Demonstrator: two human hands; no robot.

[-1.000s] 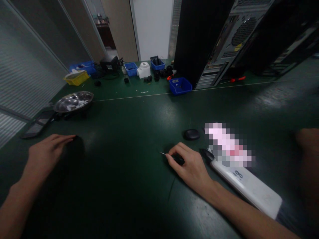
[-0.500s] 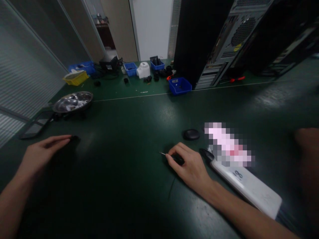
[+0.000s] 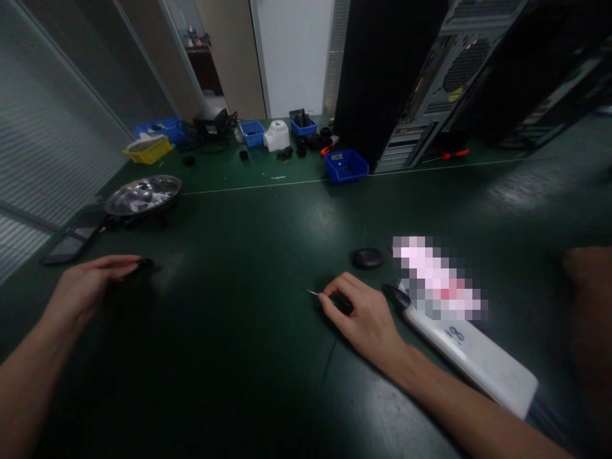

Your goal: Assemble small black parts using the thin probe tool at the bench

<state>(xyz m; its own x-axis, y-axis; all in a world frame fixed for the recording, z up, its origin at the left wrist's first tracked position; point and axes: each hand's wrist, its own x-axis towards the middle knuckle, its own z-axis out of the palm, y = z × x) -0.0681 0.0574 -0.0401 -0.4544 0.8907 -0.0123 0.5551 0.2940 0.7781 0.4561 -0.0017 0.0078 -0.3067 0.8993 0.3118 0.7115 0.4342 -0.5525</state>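
So the left hand [image 3: 83, 287], left side of the frame, has a small black piece [image 3: 145, 262] pinched at its fingertips, showing more than a second ago. Right hand [image 3: 366, 312], just right of centre, hasn't really budged, still gripping the thin metal-tipped tool [image 3: 313, 293].

You are at a workshop or electronics repair bench: your green table [image 3: 248, 236] carries small parts bins [image 3: 347, 167], loose black parts [image 3: 313, 141] and a red-handled tool [image 3: 455, 154], with an open computer case [image 3: 433, 95] showing its metal back and fan grille.
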